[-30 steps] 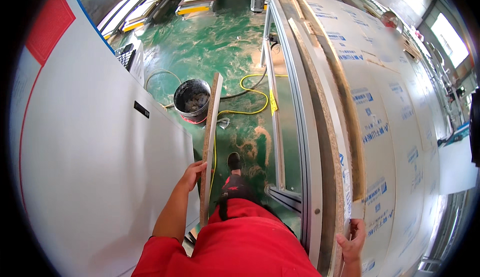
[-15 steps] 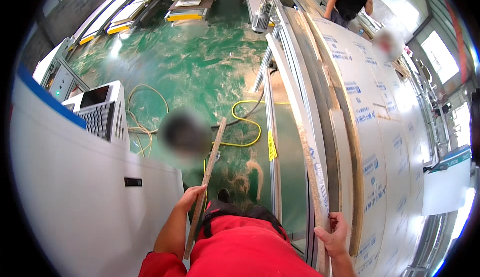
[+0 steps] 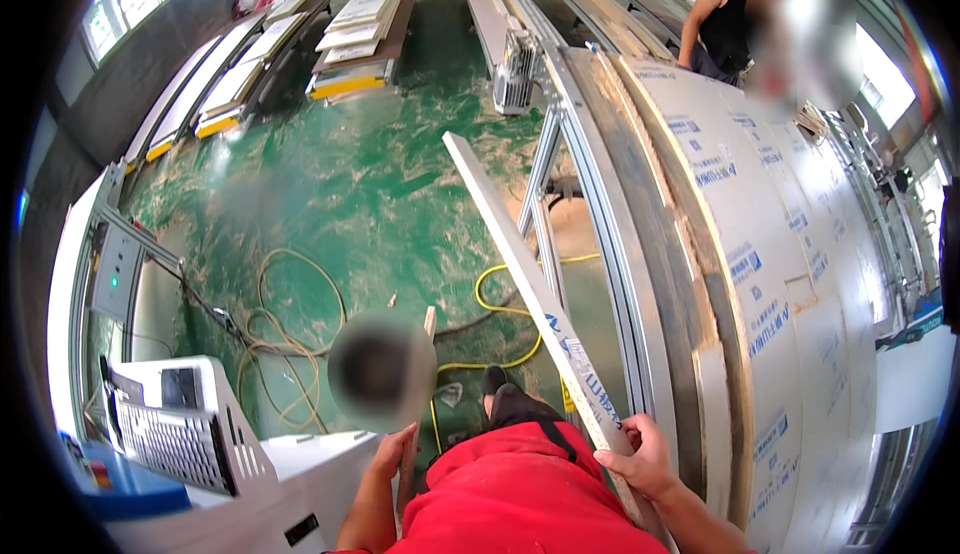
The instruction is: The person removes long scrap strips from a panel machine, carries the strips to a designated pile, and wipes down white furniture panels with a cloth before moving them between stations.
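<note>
Right hand (image 3: 640,459) is wrapped around the near end of a long white strip (image 3: 525,274), which angles up and away over the green floor (image 3: 370,174), its far end just beside the aluminium frame (image 3: 600,214) of the table. Left hand (image 3: 397,451) is closed on a narrow wooden batten (image 3: 418,394) standing close to upright. One strip, one batten. The table's long edge runs just right of the strip, with one stack of film-covered panels (image 3: 770,284) on it. Open floor lies to the left, apart from a yellow hose (image 3: 500,299) and coiled cables (image 3: 290,344). A white control cabinet (image 3: 200,434) sits at lower left. Another person (image 3: 722,24) stands at the table's far end.
</note>
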`<state>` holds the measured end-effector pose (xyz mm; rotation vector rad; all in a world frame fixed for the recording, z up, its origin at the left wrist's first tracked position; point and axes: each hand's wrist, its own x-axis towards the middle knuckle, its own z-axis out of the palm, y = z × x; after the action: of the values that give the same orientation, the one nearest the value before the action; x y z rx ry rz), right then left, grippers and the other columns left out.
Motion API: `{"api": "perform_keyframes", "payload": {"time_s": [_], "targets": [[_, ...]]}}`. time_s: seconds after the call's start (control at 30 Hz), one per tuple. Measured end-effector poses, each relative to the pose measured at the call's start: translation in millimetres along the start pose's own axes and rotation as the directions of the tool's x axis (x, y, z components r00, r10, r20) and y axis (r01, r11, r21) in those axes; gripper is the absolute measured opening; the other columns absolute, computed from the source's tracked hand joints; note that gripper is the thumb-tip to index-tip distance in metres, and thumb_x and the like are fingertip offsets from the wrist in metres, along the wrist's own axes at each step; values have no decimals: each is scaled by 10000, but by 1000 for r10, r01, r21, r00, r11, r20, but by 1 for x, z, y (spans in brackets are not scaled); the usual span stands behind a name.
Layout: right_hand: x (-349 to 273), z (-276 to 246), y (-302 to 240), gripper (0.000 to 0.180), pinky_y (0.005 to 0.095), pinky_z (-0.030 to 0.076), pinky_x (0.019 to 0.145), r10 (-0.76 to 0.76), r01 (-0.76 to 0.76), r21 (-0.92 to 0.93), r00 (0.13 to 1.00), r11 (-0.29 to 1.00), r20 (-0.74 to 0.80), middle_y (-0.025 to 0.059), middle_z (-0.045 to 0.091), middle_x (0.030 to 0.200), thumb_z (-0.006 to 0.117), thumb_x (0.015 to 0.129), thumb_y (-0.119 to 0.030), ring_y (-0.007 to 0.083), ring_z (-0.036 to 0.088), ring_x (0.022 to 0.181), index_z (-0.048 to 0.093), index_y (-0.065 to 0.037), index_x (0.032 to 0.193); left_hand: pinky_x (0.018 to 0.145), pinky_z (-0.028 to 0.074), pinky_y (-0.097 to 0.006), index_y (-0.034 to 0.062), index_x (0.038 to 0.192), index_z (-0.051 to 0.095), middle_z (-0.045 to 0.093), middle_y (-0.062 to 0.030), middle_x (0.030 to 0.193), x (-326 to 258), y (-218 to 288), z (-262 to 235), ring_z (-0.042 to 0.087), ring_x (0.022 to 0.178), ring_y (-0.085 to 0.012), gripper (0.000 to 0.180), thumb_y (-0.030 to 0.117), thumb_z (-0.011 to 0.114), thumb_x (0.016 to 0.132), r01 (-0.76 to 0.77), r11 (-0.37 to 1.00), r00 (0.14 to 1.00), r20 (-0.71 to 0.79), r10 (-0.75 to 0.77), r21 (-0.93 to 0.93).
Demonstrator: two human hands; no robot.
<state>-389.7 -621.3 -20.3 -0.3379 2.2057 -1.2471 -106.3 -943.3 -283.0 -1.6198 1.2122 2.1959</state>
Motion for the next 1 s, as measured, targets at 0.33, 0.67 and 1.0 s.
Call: {"api": "perform_keyframes", "payload": {"time_s": [0.33, 0.67, 1.0], "targets": [[203, 0, -133, 532, 262, 442, 686, 122, -163, 188, 969, 968, 213, 42, 571, 842, 834, 671, -293, 93, 526, 764, 541, 12, 994, 755, 452, -362, 114, 1182, 583, 614, -43, 1072, 52, 138, 1, 579, 945, -171, 510, 480, 576, 827, -40, 999, 971, -237, 46, 29], [446, 63, -223, 510, 279, 461, 693, 121, -142, 149, 983, 979, 140, 60, 595, 840, 833, 673, -282, 122, 552, 761, 548, 21, 970, 692, 475, -373, -19, 889, 700, 665, -106, 881, 244, 262, -62, 597, 787, -182, 500, 463, 741, 760, 79, 990, 909, -401, -119, -115], [685, 109, -375, 412, 267, 457, 641, 35, -36, 178, 999, 983, 9, 46, 597, 790, 820, 690, -217, 115, 559, 708, 566, 12, 921, 618, 478, -348, -6, 869, 667, 620, -63, 744, 402, 620, -119, 586, 721, -174, 505, 496, 658, 808, -249, 837, 908, -183, 377, 486]]}}
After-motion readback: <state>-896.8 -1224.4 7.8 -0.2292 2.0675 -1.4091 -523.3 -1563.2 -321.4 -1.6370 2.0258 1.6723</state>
